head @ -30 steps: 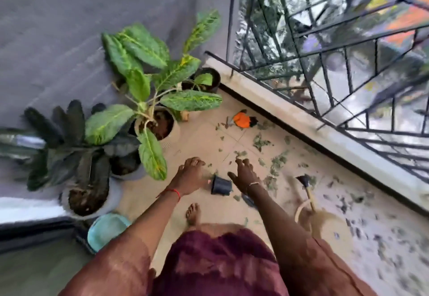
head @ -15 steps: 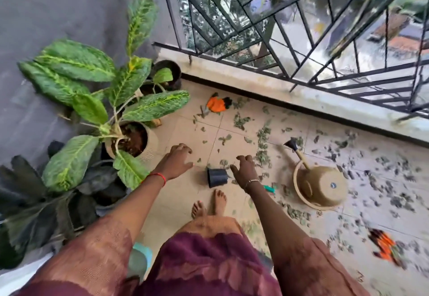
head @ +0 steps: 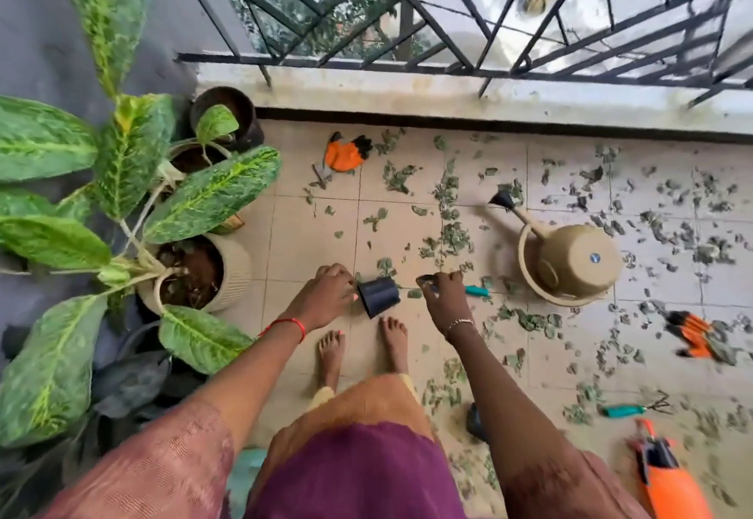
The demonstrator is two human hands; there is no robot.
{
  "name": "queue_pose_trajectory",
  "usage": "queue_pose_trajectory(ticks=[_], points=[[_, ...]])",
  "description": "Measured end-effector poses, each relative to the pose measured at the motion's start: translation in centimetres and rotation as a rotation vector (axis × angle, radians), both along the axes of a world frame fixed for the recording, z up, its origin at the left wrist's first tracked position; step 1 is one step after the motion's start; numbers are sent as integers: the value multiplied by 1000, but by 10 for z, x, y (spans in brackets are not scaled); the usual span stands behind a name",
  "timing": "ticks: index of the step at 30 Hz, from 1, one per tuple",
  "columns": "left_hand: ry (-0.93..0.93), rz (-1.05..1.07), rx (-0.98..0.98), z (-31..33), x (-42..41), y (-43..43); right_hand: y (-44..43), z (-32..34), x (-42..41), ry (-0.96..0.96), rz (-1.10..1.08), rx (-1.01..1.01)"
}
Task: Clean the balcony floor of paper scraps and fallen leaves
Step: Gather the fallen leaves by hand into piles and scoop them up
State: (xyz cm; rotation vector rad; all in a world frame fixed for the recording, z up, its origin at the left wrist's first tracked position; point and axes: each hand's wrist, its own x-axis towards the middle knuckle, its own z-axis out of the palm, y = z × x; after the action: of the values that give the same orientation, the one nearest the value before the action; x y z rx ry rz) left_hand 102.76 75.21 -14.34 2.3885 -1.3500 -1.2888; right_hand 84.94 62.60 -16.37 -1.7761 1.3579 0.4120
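At the left a ribbed cream pot [head: 234, 274] holds brown soil and a broad-leaved plant. Beside it the left hand [head: 326, 294] curls its fingers onto one end of a small black pot [head: 379, 296], smooth plastic and tipped on its side. The right hand [head: 442, 298] seems to pinch one of the torn, grey-green leaf scraps [head: 448, 233] strewn over the beige tiled floor [head: 309, 245] toward a tan watering can [head: 570, 262].
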Motion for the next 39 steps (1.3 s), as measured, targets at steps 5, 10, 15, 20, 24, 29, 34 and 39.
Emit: queue_pose_trajectory(ticks=[5,10,15,20,24,29,34,39], points=[[10,-78,22,-73,24,3,10,-67,-7,28,-119,-32],[-22,-99,35,-162,28,17,38,-171,-28,134,-206,41],[-47,-180,142,-271,6,46,67,-283,-47,135,-196,81],[-5,-475,289,-368,-27,79,104,-370,-70,100,24,63],[-16,-754,296,-429,-47,90,129,-425,-84,69,355,11],[-64,-856,272,-487,-51,96,152,-494,-85,29,633,-140],[-161,-836,181,-534,-52,101,153,-548,-74,-62,780,-316],[-256,-876,-29,-565,-45,122,154,-578,-75,-76,814,-543]])
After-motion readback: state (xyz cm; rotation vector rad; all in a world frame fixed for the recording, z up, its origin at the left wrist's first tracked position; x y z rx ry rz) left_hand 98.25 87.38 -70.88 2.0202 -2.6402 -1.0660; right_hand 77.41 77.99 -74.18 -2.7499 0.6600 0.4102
